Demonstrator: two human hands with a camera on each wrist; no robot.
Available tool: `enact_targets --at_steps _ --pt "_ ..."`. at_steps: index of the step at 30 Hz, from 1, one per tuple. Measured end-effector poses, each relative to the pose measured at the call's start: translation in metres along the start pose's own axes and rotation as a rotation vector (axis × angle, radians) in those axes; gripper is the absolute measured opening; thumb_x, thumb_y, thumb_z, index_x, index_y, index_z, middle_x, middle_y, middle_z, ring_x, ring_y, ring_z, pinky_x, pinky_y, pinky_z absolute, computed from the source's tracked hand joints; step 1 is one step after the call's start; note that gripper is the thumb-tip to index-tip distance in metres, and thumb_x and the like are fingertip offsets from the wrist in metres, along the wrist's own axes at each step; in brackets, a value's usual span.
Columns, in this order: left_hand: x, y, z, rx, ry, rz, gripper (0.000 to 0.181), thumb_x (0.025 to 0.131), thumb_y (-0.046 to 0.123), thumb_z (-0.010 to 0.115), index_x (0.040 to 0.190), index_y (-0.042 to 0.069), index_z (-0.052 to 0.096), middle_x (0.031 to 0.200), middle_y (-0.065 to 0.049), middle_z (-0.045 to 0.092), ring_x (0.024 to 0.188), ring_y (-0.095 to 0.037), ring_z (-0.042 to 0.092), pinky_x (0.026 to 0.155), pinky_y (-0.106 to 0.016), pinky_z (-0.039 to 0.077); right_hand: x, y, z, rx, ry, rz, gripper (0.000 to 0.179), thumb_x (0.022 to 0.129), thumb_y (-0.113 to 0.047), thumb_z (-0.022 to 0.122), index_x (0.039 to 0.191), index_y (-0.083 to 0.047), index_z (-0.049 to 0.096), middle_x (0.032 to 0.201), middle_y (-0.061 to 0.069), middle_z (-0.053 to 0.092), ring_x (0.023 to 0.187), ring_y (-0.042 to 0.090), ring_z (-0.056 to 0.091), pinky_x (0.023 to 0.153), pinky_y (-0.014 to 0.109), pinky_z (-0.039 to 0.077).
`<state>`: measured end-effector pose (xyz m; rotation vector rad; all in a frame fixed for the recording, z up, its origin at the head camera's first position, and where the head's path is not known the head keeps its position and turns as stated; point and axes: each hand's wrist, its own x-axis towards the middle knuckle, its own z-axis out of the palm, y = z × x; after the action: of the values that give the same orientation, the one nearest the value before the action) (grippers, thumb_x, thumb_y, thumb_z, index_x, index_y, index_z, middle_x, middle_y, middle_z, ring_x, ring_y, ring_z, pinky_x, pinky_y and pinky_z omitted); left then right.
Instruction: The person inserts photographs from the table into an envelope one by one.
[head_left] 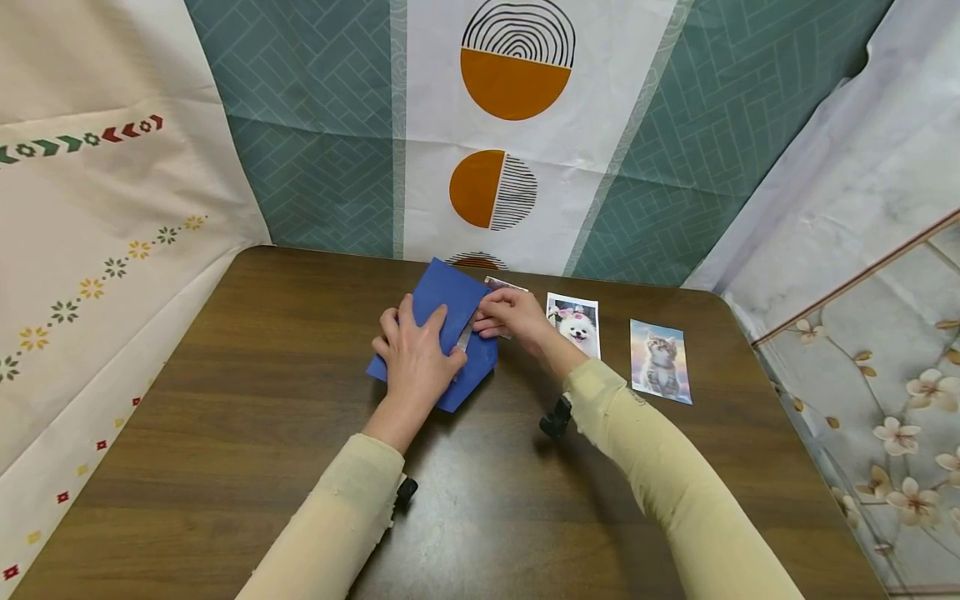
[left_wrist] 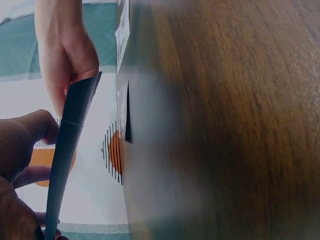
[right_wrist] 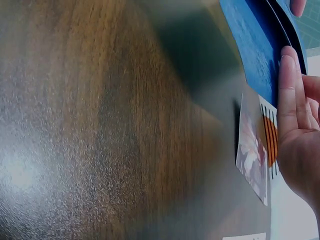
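Note:
A blue envelope (head_left: 448,297) is held slanted above the table, with a pointed flap (head_left: 474,377) folded out toward the lower right. My left hand (head_left: 417,354) grips it from the left, fingers spread over its face; the left wrist view shows the thumb on one side and other fingers beneath. At its right edge my right hand (head_left: 513,317) pinches the paper near the fold. A pale narrow strip (head_left: 464,338) shows along that fold between the hands; what it is I cannot tell. In the right wrist view, extended fingers (right_wrist: 287,75) lie against the envelope's opening.
To the right lie a white dog picture (head_left: 576,327) and a kitten picture (head_left: 662,362). Another picture (head_left: 495,283) lies partly hidden behind the right hand. The brown wooden table (head_left: 247,400) meets hanging patterned cloths (head_left: 322,150) at the back and sides.

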<state>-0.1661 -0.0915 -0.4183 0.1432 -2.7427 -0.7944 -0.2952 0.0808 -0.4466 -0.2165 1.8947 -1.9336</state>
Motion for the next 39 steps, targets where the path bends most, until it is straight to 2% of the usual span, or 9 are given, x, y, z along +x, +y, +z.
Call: enact_targets --at_steps 7,13,25,30,36,39 --pt "0.000 0.002 0.001 -0.022 0.005 -0.006 0.068 0.089 0.033 0.085 0.150 0.014 0.064 0.165 -0.029 0.032 0.146 -0.052 0.027 0.101 -0.073 0.034 -0.001 0.000 0.001 0.041 0.031 0.016 0.009 0.107 0.000 0.060 0.110 0.005 0.067 0.087 0.009 0.075 0.071 0.016 0.077 0.068 0.029 0.064" --pt "0.000 0.002 0.002 -0.036 0.019 -0.019 0.068 0.089 0.031 0.085 0.151 0.013 0.063 0.164 -0.029 0.032 0.145 -0.052 0.028 0.099 -0.073 0.034 -0.001 0.002 0.006 0.098 0.026 0.003 0.009 0.108 0.001 0.058 0.108 0.003 0.066 0.089 0.010 0.074 0.074 0.017 0.078 0.072 0.031 0.064" --pt "0.001 0.000 0.002 -0.046 0.012 -0.050 0.070 0.089 0.032 0.085 0.153 0.014 0.061 0.164 -0.028 0.032 0.145 -0.052 0.028 0.100 -0.073 0.035 -0.005 0.002 0.005 0.096 -0.002 0.008 0.010 0.107 0.002 0.059 0.111 0.007 0.067 0.090 0.011 0.077 0.076 0.019 0.079 0.073 0.033 0.065" --pt "0.002 -0.002 0.001 -0.042 0.006 -0.063 0.071 0.090 0.033 0.084 0.153 0.014 0.061 0.164 -0.028 0.032 0.144 -0.052 0.028 0.100 -0.073 0.035 -0.007 -0.002 -0.007 0.095 -0.009 0.034 0.012 0.108 0.000 0.059 0.113 0.007 0.067 0.092 0.012 0.079 0.080 0.021 0.080 0.075 0.035 0.065" --pt "0.003 -0.006 0.001 -0.045 0.010 -0.066 0.069 0.090 0.031 0.083 0.153 0.014 0.061 0.163 -0.029 0.033 0.143 -0.052 0.029 0.099 -0.073 0.034 -0.009 -0.009 -0.031 0.054 0.021 0.018 0.030 0.109 -0.002 0.058 0.129 0.020 0.058 0.094 0.012 0.079 0.083 0.020 0.081 0.081 0.038 0.064" --pt "0.003 -0.007 0.001 -0.049 0.012 -0.066 0.068 0.090 0.030 0.082 0.152 0.013 0.062 0.163 -0.029 0.033 0.143 -0.052 0.029 0.098 -0.073 0.034 -0.009 -0.014 -0.045 0.010 0.044 0.015 0.036 0.108 -0.003 0.059 0.133 0.022 0.054 0.096 0.013 0.079 0.084 0.019 0.081 0.083 0.039 0.064"
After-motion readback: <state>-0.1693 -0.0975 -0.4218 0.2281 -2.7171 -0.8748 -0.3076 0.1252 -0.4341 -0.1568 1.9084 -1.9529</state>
